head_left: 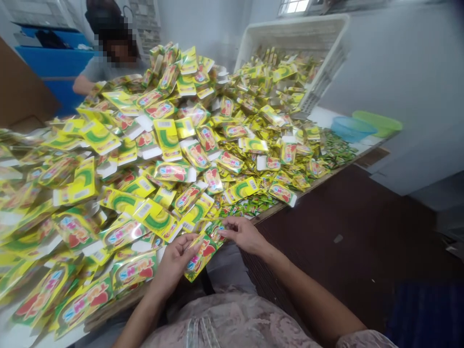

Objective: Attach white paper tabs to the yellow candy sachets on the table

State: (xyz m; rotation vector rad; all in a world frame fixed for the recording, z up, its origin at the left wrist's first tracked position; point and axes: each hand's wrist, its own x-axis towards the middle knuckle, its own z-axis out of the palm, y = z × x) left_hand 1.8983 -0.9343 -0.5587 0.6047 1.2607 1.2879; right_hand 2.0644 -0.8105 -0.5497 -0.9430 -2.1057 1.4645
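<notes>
My left hand (177, 258) grips a small yellow and green printed carton (200, 260), thumb over its face, above the table's front edge. At the carton's upper right end, my right hand (243, 234) pinches a small green packet (216, 229). Whether that packet is partly inside the carton I cannot tell. A large heap of similar cartons (167, 137), many with white end flaps standing out, spreads over the table beyond and left of my hands. Small green packets (250, 205) lie loose just past my right hand.
A tilted white plastic crate (328, 58) spills yellow packs onto the table at the back right. Near it stand a blue bowl (353, 128) and a green bowl (379, 123). Another person (105, 67) sits behind the heap. Dark floor (344, 251) lies right of the table edge.
</notes>
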